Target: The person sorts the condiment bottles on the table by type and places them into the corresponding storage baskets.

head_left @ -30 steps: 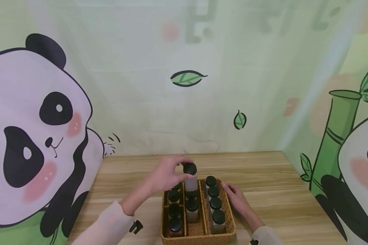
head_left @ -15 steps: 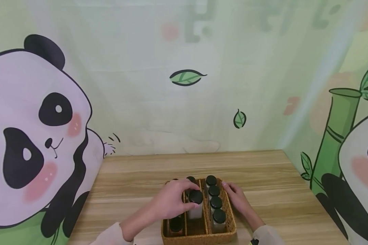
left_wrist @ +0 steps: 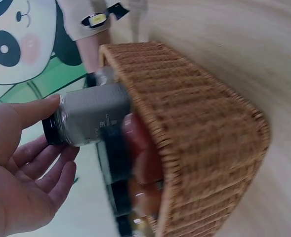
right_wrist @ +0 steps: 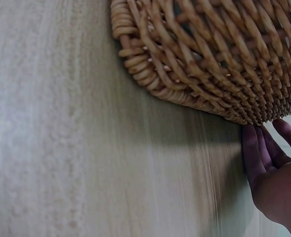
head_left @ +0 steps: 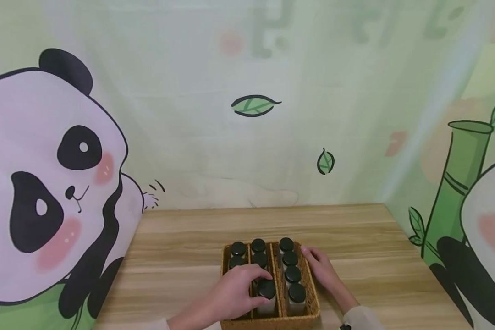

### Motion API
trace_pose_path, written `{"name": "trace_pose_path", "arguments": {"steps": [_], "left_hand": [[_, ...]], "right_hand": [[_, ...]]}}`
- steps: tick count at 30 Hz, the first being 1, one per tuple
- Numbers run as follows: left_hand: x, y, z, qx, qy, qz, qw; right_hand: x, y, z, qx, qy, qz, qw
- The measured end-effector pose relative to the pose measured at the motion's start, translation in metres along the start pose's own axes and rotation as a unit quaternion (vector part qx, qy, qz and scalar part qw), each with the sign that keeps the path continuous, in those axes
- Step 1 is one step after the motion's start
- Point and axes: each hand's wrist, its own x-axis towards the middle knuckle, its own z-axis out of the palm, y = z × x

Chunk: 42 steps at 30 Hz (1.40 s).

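Observation:
My left hand (head_left: 235,291) pinches a spice jar (head_left: 266,289) between thumb and fingers, near its black lid. That jar stands in the front part of the middle compartment of a wicker basket (head_left: 272,323). In the left wrist view the jar (left_wrist: 93,116) shows grey contents and a partly readable label, and its lower end is hidden behind the basket wall (left_wrist: 199,113). My right hand (head_left: 319,268) touches the basket's right side near the back. In the right wrist view its extended fingertips (right_wrist: 252,143) lie against the woven wall (right_wrist: 234,54).
Several black-lidded jars (head_left: 293,275) line the right compartment. More jars (head_left: 258,245) stand behind the pinched one. Others (head_left: 238,249) fill the left compartment, partly hidden by my hand; some hold red contents (left_wrist: 145,153). The wooden table (head_left: 181,238) meets a panda-printed cloth (head_left: 198,151) at the back.
My left hand has come down and toward the front of the basket. First it held a jar above the middle row; now it holds one low at that row's front. The right hand stays put.

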Motion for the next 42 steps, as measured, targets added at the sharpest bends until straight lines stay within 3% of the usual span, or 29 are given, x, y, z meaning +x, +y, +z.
{"name": "trace_pose_path", "arguments": {"steps": [7,13,26,32,35,39,42], "left_hand": [[-0.005,-0.015,0.017,0.004,0.02,-0.022,0.9996],[-0.007,-0.019,0.025,0.032,0.012,-0.032,0.9989],[-0.012,-0.012,0.037,0.139,0.016,0.035,0.9895],[-0.013,-0.01,0.042,0.214,0.035,0.092,0.9719],[-0.012,-0.009,0.042,0.235,0.044,0.105,0.9653],[-0.01,-0.006,0.041,0.231,0.031,0.097,0.9675],[-0.006,-0.005,0.038,0.209,0.016,0.075,0.9749]], "right_hand": [[-0.003,-0.004,0.002,0.008,-0.01,-0.012,1.0],[-0.002,-0.006,0.002,0.015,-0.013,-0.008,1.0],[-0.007,-0.003,-0.005,0.01,-0.011,-0.009,1.0],[-0.01,-0.001,-0.006,0.009,-0.012,-0.012,1.0],[-0.011,0.002,-0.005,0.01,-0.013,-0.01,1.0],[-0.013,0.003,-0.005,0.015,-0.015,-0.003,1.0],[-0.016,0.0,-0.011,0.008,-0.021,0.003,1.0]]}}
